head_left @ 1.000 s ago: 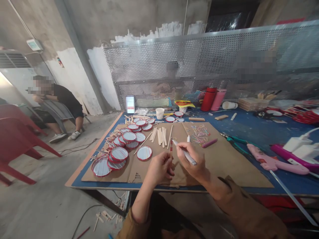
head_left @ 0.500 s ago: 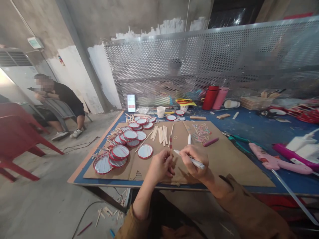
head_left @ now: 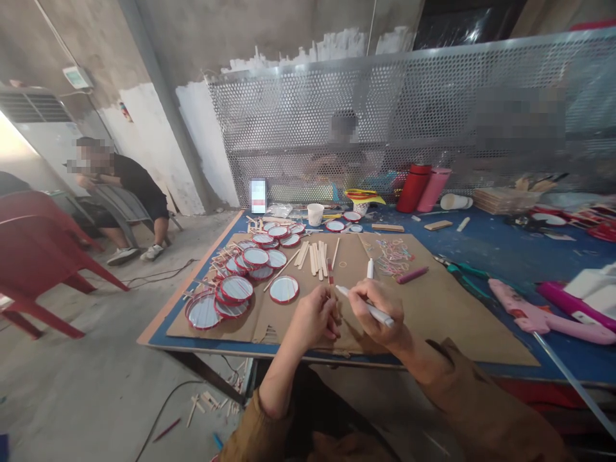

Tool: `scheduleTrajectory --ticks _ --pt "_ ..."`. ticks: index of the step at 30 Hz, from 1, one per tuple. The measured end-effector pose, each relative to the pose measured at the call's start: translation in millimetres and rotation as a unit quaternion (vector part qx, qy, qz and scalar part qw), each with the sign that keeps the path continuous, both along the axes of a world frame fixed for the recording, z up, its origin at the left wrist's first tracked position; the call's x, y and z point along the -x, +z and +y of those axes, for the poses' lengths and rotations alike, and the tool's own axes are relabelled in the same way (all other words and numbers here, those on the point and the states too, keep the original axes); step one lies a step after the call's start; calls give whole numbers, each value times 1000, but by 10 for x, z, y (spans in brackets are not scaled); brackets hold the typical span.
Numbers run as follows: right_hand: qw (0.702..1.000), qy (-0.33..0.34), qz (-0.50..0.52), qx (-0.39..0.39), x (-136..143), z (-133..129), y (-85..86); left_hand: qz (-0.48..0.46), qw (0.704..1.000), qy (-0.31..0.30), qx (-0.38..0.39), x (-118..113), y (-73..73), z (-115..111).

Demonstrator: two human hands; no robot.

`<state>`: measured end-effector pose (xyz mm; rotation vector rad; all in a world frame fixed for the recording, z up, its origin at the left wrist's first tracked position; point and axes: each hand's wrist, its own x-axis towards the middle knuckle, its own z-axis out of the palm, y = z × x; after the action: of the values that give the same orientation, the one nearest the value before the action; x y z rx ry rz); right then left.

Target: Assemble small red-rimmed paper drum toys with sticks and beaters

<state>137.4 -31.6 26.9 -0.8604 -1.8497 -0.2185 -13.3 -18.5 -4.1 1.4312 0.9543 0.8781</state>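
My left hand [head_left: 315, 314] is closed around a craft stick [head_left: 330, 271] with reddish-brown colouring, its upper end pointing away from me. A white marker pen [head_left: 383, 316] is gripped in my right hand [head_left: 378, 300], its tip close beside the stick; whether they touch I cannot tell. Under both hands lies a brown cardboard sheet [head_left: 433, 321]. Plain craft sticks [head_left: 316, 258] lie just beyond my left hand. To its left is a round red-rimmed disc [head_left: 283, 289], with a pile of similar discs [head_left: 237, 289] further left. A white cap-like piece [head_left: 370, 268] stands beyond my right hand.
Coloured rubber bands [head_left: 392, 256] and a purple pen [head_left: 412, 275] lie on the cardboard. Pliers [head_left: 462, 277] and a pink glue gun [head_left: 534, 314] are at the right. Cups, a red bottle [head_left: 414, 188] and a phone [head_left: 258, 196] stand at the back. A person [head_left: 129, 186] sits at left.
The view has shifted slightly, so the table appears a little further right. Less of the stick shows above my left hand. Both hands keep their grips.
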Motion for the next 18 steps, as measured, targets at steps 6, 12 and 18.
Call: scheduleTrajectory --ticks 6,12,18 --pt "1000 4 -15 -11 8 15 17 8 1000 1 -16 3 -17 3" --pt "1000 1 -17 -3 17 23 1 9 1000 10 -23 3 -23 5" --pt "1000 19 -14 -2 30 31 18 9 1000 12 -13 8 -16 -4"
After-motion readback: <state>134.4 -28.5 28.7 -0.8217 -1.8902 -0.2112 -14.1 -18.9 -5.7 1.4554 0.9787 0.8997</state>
